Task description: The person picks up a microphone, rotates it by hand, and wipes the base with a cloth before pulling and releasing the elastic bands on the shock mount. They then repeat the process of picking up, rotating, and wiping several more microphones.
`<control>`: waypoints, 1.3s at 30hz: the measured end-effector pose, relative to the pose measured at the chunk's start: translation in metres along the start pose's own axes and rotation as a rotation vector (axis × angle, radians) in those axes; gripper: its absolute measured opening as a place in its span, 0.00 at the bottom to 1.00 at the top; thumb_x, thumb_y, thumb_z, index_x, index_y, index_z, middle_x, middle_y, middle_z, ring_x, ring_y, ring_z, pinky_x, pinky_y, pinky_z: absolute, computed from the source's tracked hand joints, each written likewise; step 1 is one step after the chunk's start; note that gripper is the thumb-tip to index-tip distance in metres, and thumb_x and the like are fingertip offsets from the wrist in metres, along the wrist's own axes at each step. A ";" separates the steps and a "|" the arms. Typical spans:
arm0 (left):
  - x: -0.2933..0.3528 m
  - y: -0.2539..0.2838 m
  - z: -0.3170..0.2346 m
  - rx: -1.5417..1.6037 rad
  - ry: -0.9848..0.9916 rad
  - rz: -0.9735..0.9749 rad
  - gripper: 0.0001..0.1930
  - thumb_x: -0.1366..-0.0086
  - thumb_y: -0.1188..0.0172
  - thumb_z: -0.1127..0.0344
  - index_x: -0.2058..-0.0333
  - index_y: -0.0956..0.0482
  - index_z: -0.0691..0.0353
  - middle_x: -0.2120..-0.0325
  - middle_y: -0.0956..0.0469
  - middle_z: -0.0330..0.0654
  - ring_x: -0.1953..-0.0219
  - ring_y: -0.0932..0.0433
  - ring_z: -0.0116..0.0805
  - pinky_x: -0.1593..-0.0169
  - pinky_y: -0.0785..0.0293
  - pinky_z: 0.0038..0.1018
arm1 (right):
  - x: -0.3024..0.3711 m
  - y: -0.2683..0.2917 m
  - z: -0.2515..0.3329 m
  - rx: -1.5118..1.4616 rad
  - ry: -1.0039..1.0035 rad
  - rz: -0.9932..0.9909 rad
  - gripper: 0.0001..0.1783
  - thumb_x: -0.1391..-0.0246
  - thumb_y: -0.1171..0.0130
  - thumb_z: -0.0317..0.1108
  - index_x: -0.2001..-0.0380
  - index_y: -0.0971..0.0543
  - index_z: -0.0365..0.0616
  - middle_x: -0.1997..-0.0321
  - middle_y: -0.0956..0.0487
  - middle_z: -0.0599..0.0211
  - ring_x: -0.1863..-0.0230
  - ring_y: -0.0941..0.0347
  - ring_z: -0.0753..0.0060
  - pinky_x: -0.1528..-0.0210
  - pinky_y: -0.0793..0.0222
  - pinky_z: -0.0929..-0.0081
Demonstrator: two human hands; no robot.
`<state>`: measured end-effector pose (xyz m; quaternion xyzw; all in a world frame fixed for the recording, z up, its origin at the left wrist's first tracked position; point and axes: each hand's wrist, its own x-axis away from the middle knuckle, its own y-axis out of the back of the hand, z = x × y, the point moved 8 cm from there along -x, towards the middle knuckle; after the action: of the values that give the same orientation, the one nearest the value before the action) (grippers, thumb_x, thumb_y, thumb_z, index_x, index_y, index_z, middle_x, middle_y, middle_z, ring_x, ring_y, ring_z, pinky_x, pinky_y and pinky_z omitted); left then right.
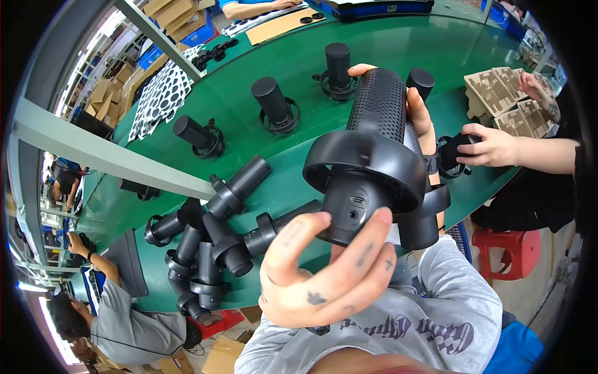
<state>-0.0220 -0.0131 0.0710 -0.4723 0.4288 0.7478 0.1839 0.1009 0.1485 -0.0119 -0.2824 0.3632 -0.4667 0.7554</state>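
A black microphone (377, 103) with a perforated upper body is held up close, tilted. A wide round ring mount (367, 163) surrounds it, and its smooth base shows a port and a small round hole. My left hand (327, 268) grips the base, thumb and fingertips on either side. From behind, my right hand (422, 118) wraps the perforated body, with fingers showing at both sides. A second black microphone (418, 230) is just behind the held one, below my right hand; what supports it is hidden.
Several black microphones (233, 243) lie piled at left on the green table (299, 163). More stand in ring mounts (272, 103) farther back. At right a co-worker's hand (489, 146) holds another microphone beside pulp trays (498, 93). A grey post (112, 149) crosses the left.
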 end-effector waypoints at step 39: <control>0.016 -0.042 0.029 0.448 0.830 0.201 0.45 0.68 0.20 0.60 0.50 0.35 0.65 0.60 0.25 0.44 0.65 0.19 0.33 0.68 0.22 0.25 | 0.000 0.026 0.080 0.413 0.737 0.053 0.33 0.45 0.54 0.67 0.53 0.32 0.49 0.63 0.33 0.63 0.70 0.36 0.70 0.80 0.39 0.71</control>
<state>-0.0173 0.0324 0.0428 -0.6360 0.6600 0.3994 0.0210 0.1792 0.1664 0.0142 0.0704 0.5151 -0.5798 0.6274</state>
